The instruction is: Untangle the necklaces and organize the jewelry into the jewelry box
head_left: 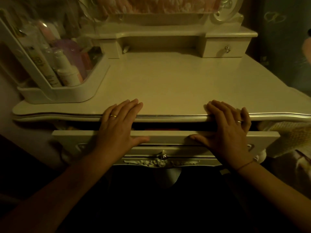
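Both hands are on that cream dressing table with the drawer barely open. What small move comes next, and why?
Probably pull the cream carved drawer further out. It is open only a crack, its inside dark, and no necklaces or jewelry box show on the cream tabletop. The left hand and right hand lie across the table edge, thumbs on the drawer front.

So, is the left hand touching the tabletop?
Touching. The head view shows the left hand with its fingers lying flat on the tabletop edge, no gap, and its thumb on the drawer front.
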The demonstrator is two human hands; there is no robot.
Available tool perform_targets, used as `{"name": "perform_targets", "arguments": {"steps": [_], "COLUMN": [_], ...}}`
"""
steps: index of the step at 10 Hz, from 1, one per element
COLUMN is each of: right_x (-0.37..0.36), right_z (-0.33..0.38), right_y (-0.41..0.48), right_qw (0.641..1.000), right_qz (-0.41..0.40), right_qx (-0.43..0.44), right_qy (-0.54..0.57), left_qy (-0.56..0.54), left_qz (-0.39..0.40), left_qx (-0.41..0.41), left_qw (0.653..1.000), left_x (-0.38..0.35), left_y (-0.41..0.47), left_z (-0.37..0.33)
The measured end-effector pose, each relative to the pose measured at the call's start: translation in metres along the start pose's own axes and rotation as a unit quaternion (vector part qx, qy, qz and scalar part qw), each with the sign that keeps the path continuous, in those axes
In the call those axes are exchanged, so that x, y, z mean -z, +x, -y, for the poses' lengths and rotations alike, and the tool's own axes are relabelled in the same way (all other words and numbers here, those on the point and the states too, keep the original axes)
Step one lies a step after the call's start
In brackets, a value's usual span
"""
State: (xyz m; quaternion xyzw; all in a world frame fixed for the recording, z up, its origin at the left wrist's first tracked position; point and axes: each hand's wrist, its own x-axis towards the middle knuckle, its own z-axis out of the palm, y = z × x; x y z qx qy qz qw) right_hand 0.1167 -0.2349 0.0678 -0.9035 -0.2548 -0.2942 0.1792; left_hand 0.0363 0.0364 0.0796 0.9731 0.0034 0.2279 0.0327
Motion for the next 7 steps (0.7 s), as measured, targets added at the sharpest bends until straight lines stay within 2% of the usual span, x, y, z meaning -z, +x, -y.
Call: {"name": "perform_targets", "arguments": {"steps": [2, 4, 5, 6, 7], "right_x": [-0.02, -0.028, -0.028, -0.02, -0.012], "right_z": [0.0, 0.004, 0.001, -0.005, 0.008], "right_y": [0.008, 0.01, 0.007, 0.007, -0.013], "right_qw": [0.997, 0.991, 0.996, 0.998, 0.996], "right_qz": [-0.08, -0.12, -0.088, -0.054, -0.071], "right_qx": [-0.023, -0.047, -0.024, 0.012, 0.036], "right_qy": [-0.01, -0.02, -0.023, -0.018, 0.043], "left_qy": [0.037, 0.072, 0.065, 0.034, -0.002], "left_qz": [-0.11, -0.158, -0.182, -0.169, -0.143], "left_qx": [0.005, 0.022, 0.0, -0.032, -0.123], "left_qw": [0.993, 0.985, 0.981, 0.985, 0.982], "left_x": [-0.013, -0.025, -0.026, -0.022, -0.029], "left_y": [0.009, 0.011, 0.01, 0.008, -0.02], "left_z": [-0.004, -0.004, -0.003, -0.003, -0.019]}}
